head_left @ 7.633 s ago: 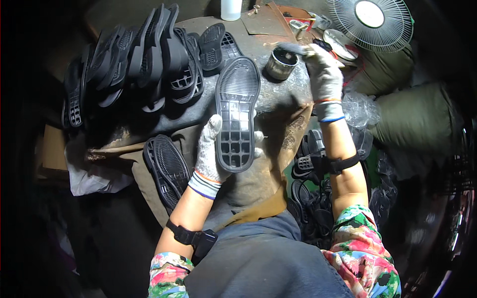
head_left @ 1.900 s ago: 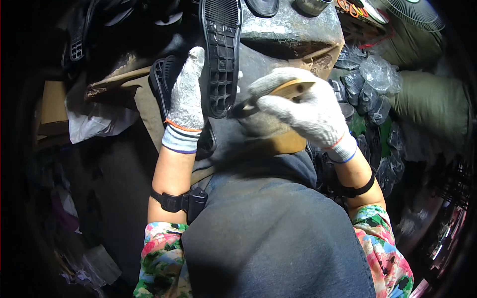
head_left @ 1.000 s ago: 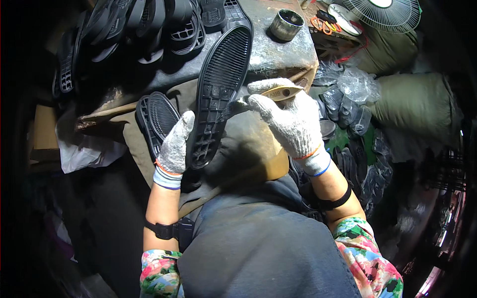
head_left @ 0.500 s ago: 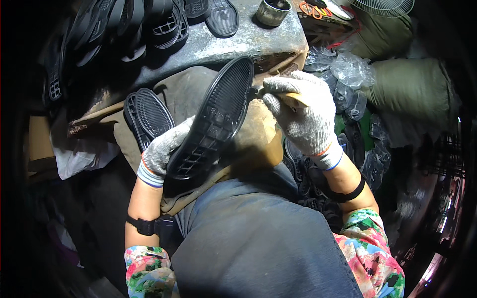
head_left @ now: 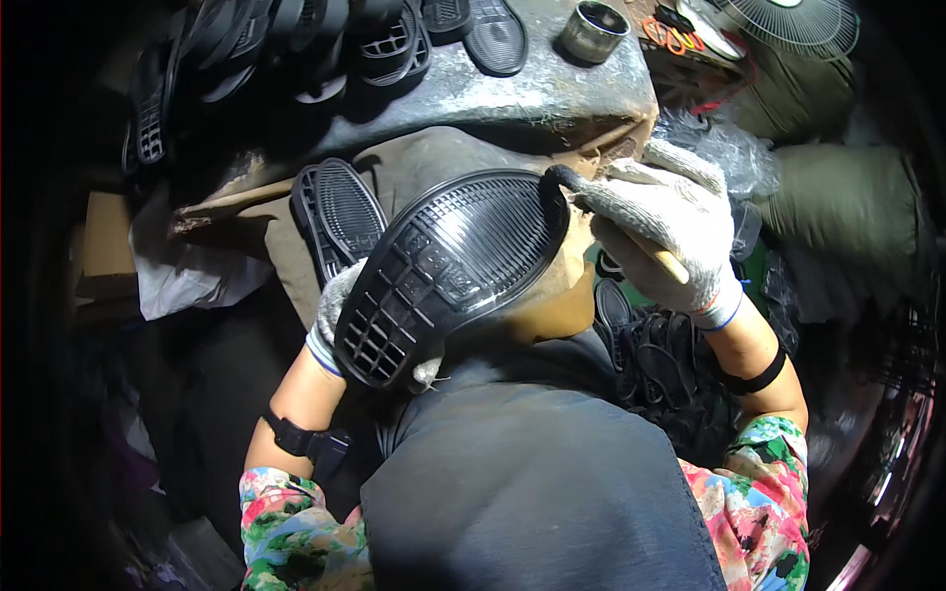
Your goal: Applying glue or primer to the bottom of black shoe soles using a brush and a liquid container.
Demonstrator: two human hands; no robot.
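Note:
My left hand (head_left: 335, 307), in a white knitted glove, grips a black shoe sole (head_left: 458, 261) from beneath, with part of the hand hidden behind it. The sole's ribbed and gridded face is turned up toward me. In my gloved right hand (head_left: 680, 231) is a brush (head_left: 564, 178); its dark tip meets the sole's rim at the far right end, and its pale wooden handle sticks out below the fingers. Beside the left hand, two more black soles (head_left: 347, 207) rest on the brown cloth (head_left: 434, 148) over my lap.
Ahead stands a worn bench (head_left: 493, 98) bearing several black soles (head_left: 384, 49) and a stained round pot (head_left: 594, 32). Orange-handled scissors (head_left: 670, 37) and a fan (head_left: 793, 22) are at far right. Green sacks (head_left: 847, 202) and dark footwear (head_left: 660, 360) lie on the right, a cardboard box (head_left: 108, 236) on the left.
The sole has been turned so its toe end points further right and its face shows more fully. My right hand and the brush have shifted right along its rim. The view has moved too.

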